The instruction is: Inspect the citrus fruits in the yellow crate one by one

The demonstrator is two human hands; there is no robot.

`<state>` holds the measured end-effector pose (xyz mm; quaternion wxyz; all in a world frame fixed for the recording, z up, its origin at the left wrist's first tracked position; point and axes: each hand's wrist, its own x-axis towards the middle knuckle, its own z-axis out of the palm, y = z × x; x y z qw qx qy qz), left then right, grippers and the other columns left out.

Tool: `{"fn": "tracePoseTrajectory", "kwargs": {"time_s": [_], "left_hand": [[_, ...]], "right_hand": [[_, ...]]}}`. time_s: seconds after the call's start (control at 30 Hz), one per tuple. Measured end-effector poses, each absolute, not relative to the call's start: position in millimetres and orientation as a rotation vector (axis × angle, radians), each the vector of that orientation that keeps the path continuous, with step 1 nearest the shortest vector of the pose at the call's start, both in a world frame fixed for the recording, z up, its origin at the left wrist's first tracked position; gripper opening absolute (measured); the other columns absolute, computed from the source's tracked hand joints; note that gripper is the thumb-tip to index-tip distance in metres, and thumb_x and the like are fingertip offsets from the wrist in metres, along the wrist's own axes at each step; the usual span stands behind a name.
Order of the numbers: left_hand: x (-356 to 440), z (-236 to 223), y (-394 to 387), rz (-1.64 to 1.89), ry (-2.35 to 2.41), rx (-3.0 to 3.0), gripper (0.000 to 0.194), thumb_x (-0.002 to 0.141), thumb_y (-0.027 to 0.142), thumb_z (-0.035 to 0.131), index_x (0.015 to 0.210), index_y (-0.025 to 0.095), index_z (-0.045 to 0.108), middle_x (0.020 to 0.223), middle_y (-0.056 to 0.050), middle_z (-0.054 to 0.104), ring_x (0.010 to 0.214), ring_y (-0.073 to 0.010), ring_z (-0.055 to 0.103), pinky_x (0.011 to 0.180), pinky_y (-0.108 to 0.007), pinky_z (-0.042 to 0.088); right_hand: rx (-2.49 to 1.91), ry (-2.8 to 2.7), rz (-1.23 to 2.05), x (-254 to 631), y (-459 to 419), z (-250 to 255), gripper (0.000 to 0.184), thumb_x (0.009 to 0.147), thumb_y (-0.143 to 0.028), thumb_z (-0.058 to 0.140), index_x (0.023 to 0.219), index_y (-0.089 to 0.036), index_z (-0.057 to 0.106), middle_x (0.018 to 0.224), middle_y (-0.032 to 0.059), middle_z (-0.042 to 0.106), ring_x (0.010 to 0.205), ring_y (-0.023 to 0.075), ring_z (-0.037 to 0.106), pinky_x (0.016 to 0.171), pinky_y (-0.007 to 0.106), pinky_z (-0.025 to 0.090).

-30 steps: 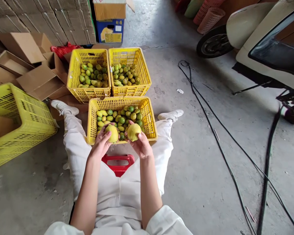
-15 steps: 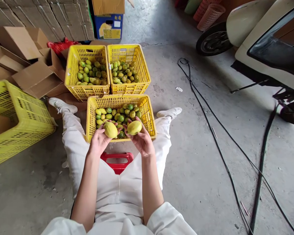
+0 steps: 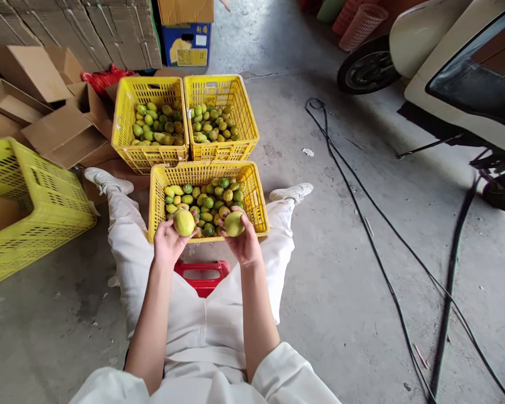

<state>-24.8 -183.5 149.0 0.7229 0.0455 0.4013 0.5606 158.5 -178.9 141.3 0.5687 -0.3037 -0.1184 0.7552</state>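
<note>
Left hand gripping yellow lemon, right hand gripping greener lemon, over nearest crate. Looks like inspection step; next move likely needs controlled release.

Single head-worn camera, looking forward and down: white cloth trousers close at bottom, rectangular yellow plastic front crate mid-frame, grey concrete floor reaching farther off.

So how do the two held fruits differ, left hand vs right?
Colour: left fruit is brighter yellow; right fruit is duller, olive-green. Position: seen against the front crate, left fruit is left of centre, right fruit right of centre. Shared: both roundish, similar size; one in the left hand, one in the right hand.
</note>
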Motion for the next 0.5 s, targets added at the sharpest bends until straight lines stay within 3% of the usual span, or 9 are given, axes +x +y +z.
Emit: {"fn": "tracePoseTrajectory", "kwargs": {"time_s": [0.1, 0.2, 0.33, 0.4, 0.5], "left_hand": [[-27.6, 151.0, -186.0, 1.255, 0.835, 0.107, 0.051, 0.074, 0.028, 0.06, 0.124, 0.02, 0.059, 0.121, -0.015, 0.068, 0.116, -0.0337, 0.064, 0.085, -0.045, 0.057], [-28.9, 147.3, -188.8, 1.243, 0.793, 0.166, 0.046, 0.075, 0.03, 0.072, 0.119, 0.021, 0.062, 0.112, -0.012, 0.07, 0.1, -0.0274, 0.069, 0.069, -0.031, 0.059], [-27.2, 142.1, -190.7, 1.217, 0.706, 0.224, 0.045, 0.065, 0.03, 0.088, 0.102, 0.021, 0.067, 0.092, -0.004, 0.066, 0.067, -0.0105, 0.061, 0.042, -0.012, 0.041], [-25.3, 141.6, -190.3, 1.191, 0.721, 0.259, 0.042, 0.063, 0.027, 0.089, 0.098, 0.019, 0.067, 0.089, -0.003, 0.063, 0.064, -0.0082, 0.059, 0.04, -0.011, 0.038], [-23.5, 142.9, -189.2, 1.207, 0.766, 0.253, 0.038, 0.065, 0.028, 0.086, 0.096, 0.018, 0.068, 0.09, -0.004, 0.065, 0.069, -0.0109, 0.063, 0.047, -0.015, 0.046]], "right_hand": [[-0.675, -0.306, 1.801, 163.3, -179.3, 147.5, 0.035, 0.075, -0.035, 0.068, 0.11, -0.027, 0.066, 0.114, 0.0035, 0.07, 0.1, 0.0231, 0.068, 0.076, 0.035, 0.06], [-0.705, -0.372, 1.818, 164.0, -179.8, 147.3, 0.042, 0.073, -0.027, 0.067, 0.115, -0.028, 0.066, 0.118, 0.0035, 0.07, 0.109, 0.0246, 0.066, 0.084, 0.038, 0.059], [-0.77, -0.339, 1.866, 158.3, -180.0, 139.5, 0.04, 0.073, -0.033, 0.073, 0.112, -0.023, 0.067, 0.093, 0.0025, 0.069, 0.087, 0.0191, 0.066, 0.063, 0.026, 0.057], [-0.768, -0.304, 1.884, 154.2, -180.0, 136.2, 0.037, 0.071, -0.035, 0.077, 0.104, -0.022, 0.066, 0.084, 0.001, 0.065, 0.075, 0.0151, 0.062, 0.049, 0.019, 0.049], [-0.744, -0.292, 1.86, 149.3, -179.8, 135.7, 0.03, 0.07, -0.029, 0.079, 0.094, -0.023, 0.063, 0.087, -0.0005, 0.062, 0.063, 0.0096, 0.056, 0.038, 0.014, 0.035]]}}
